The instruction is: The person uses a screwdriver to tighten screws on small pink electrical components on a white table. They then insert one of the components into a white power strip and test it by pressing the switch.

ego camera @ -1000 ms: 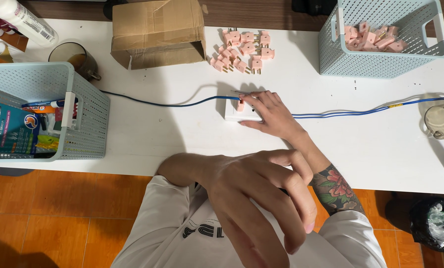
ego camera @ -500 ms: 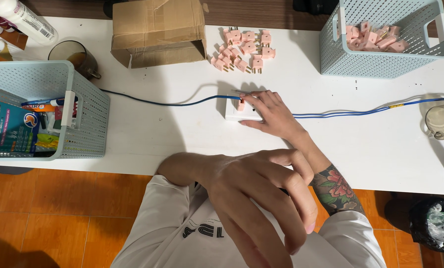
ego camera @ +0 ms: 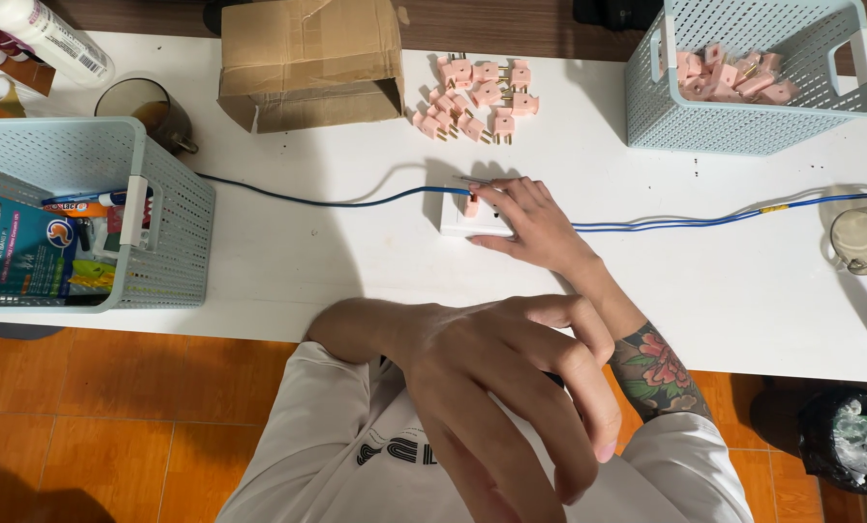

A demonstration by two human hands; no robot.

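Right hand [ego camera: 535, 228] fingers together, pressing one pink plug [ego camera: 472, 205] into one white socket block [ego camera: 464, 215], mid-tabletop. Left hand [ego camera: 511, 387] off near edge, fingers loosely spread, empty. Two mesh baskets [ego camera: 177, 223]; loose plug pile [ego camera: 477, 102] at far edge.

A brown cardboard box [ego camera: 309, 60] lies on its side at the far edge of the white bench [ego camera: 356, 261], its open flap facing the near side. At the far left corner a white tube [ego camera: 51, 37] with a barcode label lies tilted. In the left pale-blue basket [ego camera: 162, 232] stands a flat teal and blue package [ego camera: 12, 247] with light print, beside small yellow-green packets [ego camera: 90, 276].
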